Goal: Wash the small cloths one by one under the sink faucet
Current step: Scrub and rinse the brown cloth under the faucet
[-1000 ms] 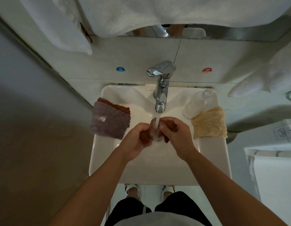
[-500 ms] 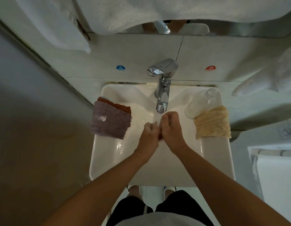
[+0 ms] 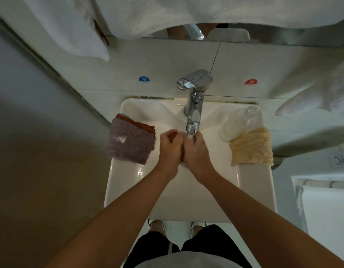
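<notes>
While both hands are clenched side by side under the faucet (image 3: 193,105), the cloth being washed cannot be seen at all; going by the task, it is presumably balled up inside the two fists. The left hand (image 3: 170,148) and right hand (image 3: 196,149) touch along their inner edges, knuckles up, fingers curled tight, and what either grip closes on is hidden, so I cannot tell for certain that each holds cloth. The spout sits just above the right hand's knuckles, so that hand is the nearer one to the stream, and the bundle would lie directly below and between the grips, not off to either side.

The waiting cloths lie on the rim of the sink (image 3: 128,190): a purple cloth (image 3: 129,145) stacked on a rust-brown cloth (image 3: 138,122) at the left, near the left hand, and a yellow cloth (image 3: 251,147) at the right with a clear bottle (image 3: 237,122) lying just behind it. The next move likely calls for wringing, then setting the bundle aside; the left hand is closer to the stack for picking up the next piece
</notes>
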`<state>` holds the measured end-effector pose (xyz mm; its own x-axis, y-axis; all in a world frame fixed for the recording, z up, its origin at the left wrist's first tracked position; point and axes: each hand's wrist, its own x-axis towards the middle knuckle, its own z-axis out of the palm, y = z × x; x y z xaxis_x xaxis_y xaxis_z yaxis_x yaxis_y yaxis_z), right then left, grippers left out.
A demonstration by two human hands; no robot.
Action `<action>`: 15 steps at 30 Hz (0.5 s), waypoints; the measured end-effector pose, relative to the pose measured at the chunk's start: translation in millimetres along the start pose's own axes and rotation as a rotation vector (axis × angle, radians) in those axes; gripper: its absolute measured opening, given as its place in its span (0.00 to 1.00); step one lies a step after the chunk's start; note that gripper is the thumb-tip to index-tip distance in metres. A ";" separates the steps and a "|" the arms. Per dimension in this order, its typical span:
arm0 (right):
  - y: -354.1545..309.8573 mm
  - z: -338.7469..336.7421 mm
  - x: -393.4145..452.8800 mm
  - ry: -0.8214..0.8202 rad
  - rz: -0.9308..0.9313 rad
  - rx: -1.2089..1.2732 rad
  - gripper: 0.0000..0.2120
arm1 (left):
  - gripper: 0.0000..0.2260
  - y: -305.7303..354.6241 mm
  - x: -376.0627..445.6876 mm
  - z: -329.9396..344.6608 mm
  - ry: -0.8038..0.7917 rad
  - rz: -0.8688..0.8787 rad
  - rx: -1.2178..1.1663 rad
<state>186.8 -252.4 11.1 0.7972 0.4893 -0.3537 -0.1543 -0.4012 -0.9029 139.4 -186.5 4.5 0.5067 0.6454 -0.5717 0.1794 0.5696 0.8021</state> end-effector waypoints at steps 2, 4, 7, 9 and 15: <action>1.6 -5.8 9.1 0.026 0.010 0.075 0.05 | 0.08 -5.5 -8.1 -1.7 -0.093 -0.020 -0.062; 4.0 -11.6 17.1 0.125 0.105 0.186 0.08 | 0.11 -14.9 -10.1 -4.4 -0.150 -0.031 -0.071; 13.6 -7.9 11.3 0.149 0.176 0.340 0.12 | 0.13 -15.8 -7.2 -8.5 -0.171 0.004 -0.130; 20.4 -3.4 2.2 0.105 0.140 0.335 0.13 | 0.16 -15.5 -4.8 -10.6 -0.174 -0.029 -0.221; 19.2 -13.8 -10.9 0.040 -0.120 0.157 0.09 | 0.17 -16.5 -19.3 -8.5 -0.105 0.006 0.263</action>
<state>183.3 -276.2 1.0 0.8376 0.4938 -0.2336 -0.1431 -0.2143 -0.9662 119.5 -204.1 0.8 0.5904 0.5842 -0.5569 0.3818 0.4058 0.8304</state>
